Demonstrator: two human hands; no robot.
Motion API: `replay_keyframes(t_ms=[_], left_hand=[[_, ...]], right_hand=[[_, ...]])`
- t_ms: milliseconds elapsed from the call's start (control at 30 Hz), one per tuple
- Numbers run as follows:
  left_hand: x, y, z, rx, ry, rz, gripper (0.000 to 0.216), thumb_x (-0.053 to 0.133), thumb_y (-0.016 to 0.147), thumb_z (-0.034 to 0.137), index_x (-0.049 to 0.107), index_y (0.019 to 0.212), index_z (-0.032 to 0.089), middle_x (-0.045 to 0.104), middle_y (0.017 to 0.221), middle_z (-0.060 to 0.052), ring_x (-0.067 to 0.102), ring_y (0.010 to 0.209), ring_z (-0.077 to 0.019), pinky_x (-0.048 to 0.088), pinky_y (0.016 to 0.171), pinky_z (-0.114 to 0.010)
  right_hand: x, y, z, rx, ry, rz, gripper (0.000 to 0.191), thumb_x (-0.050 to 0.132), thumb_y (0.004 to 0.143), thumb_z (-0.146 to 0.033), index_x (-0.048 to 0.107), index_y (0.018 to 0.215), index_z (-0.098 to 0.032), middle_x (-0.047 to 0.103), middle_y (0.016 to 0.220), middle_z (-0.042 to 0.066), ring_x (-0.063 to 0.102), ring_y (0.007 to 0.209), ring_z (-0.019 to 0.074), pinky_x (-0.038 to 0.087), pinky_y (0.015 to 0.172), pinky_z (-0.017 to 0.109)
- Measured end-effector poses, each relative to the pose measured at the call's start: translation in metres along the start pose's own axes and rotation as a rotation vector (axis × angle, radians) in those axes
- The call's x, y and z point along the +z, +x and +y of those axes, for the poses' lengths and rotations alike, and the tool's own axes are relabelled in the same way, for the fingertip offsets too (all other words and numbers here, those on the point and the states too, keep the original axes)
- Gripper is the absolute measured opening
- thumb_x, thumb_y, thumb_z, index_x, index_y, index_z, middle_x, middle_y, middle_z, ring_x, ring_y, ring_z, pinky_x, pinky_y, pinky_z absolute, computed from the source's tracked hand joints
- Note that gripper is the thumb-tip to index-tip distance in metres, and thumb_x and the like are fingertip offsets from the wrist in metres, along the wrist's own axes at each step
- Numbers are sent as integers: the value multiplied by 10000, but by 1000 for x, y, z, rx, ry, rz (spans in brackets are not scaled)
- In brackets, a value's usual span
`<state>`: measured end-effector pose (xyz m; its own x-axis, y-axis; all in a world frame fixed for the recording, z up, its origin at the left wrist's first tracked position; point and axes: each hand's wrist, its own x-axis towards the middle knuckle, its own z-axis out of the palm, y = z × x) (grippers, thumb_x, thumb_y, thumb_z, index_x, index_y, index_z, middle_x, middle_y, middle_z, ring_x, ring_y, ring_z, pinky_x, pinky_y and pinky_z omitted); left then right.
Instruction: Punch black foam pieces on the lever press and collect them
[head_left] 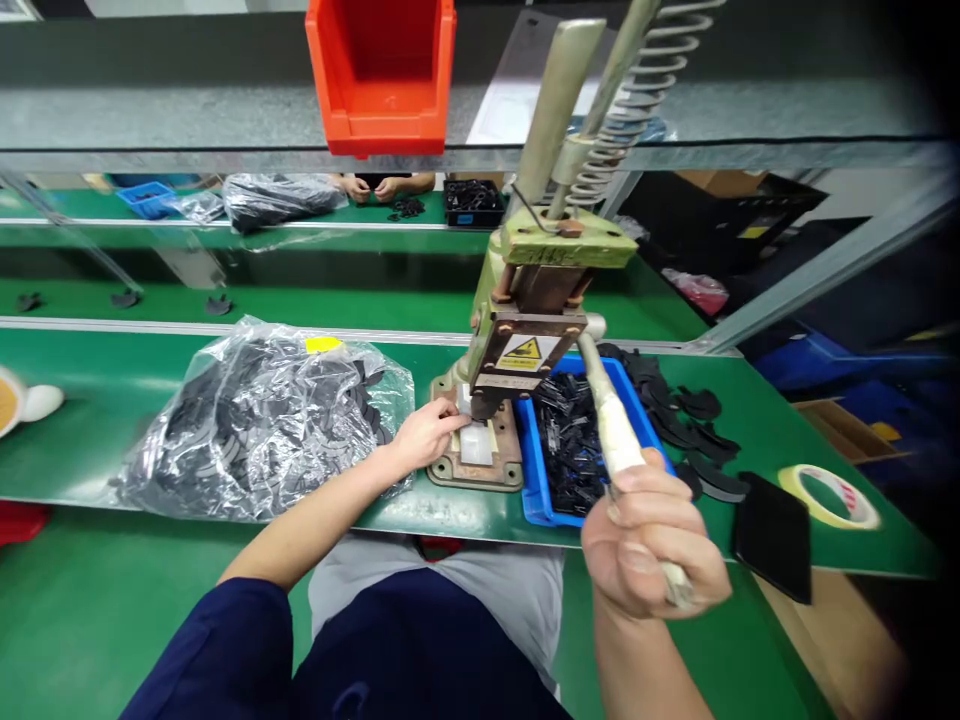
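A green hand press [536,310] stands on the green bench, its ram down over the base plate [480,450]. My right hand [649,545] is closed around the press's white-wrapped lever handle [611,425], pulled down toward me. My left hand [427,432] rests at the left edge of the base plate, fingers pinched at a small pale part under the ram; what they grip is too small to make out.
A clear plastic bag of black parts [262,420] lies left of the press. A blue tray [544,495] of small black pieces sits right of it, then loose black curved parts [697,430], a black pad [772,535] and a tape roll [829,495]. An orange bin [382,75] sits on the shelf above. Another person's hands [379,187] work across the far bench.
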<state>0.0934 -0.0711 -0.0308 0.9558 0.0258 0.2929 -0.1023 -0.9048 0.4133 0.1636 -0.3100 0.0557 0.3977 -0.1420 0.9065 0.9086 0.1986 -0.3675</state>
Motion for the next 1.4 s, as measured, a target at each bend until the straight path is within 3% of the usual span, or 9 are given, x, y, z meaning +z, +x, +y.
replay_keyframes(t_ms=[100,233,400,767,900,1000,1100,1233,1400], left_hand=[[-4,-19,-2,-58,-8,63,412,457,887,110,666,1237,167,593,1177,-119,578,1107,-222,504,981,-351],[-26,-53,-13,-351,139,72,363,471,896,114,657,1207,131,604,1186,-137,584,1112,-232,487,1021,-369],[-68,-76,-27,-715,467,-173,260,591,890,266,681,1083,118,629,1128,-165,598,1075,-301,516,936,-409],[-80,-61,-26,-692,542,-345,283,493,836,26,708,1008,94,710,970,-189,701,968,-272,530,876,-366],[-94,-52,-28,-750,225,2,266,535,845,64,708,1029,147,743,983,-136,703,1001,-251,525,937,-369],[-97,-41,-29,-800,-374,403,277,676,759,119,698,1034,135,755,992,-112,714,931,-218,554,914,-357],[-89,-31,-25,-853,-917,620,463,820,551,108,690,995,98,754,933,-101,713,808,-187,580,819,-338],[-73,-24,-12,-886,-1183,639,487,879,439,97,704,894,86,745,820,-66,696,719,-149,574,713,-268],[-56,-17,6,-923,-1389,411,399,901,494,106,637,793,107,742,820,-64,719,749,-153,597,692,-251]], right_hand=[[2,3,3,-51,28,6,304,592,712,-269,353,532,-212,520,564,-43,529,584,156,495,761,467],[6,3,5,-59,84,27,342,588,734,-242,312,535,-204,510,597,-27,533,617,150,461,781,449],[6,1,7,-73,141,23,306,626,688,-239,359,543,-207,514,620,-21,555,660,162,460,805,457],[-14,-2,2,52,76,-86,116,685,615,-202,596,680,-240,631,675,-19,618,688,211,518,858,565],[-16,-2,3,59,84,-100,146,687,599,-185,597,697,-246,633,668,-19,632,701,226,529,865,595],[-16,-2,3,54,82,-106,146,679,601,-187,590,698,-251,639,676,-18,632,695,227,540,859,602],[-17,-2,2,57,78,-114,148,666,610,-181,585,709,-256,636,682,-22,633,709,228,540,861,600],[-19,-2,1,57,86,-139,164,660,616,-165,591,737,-251,636,703,-19,638,744,232,527,904,585],[-19,-4,-2,94,64,-150,147,642,660,-166,573,756,-251,617,711,-27,625,785,218,502,950,593]])
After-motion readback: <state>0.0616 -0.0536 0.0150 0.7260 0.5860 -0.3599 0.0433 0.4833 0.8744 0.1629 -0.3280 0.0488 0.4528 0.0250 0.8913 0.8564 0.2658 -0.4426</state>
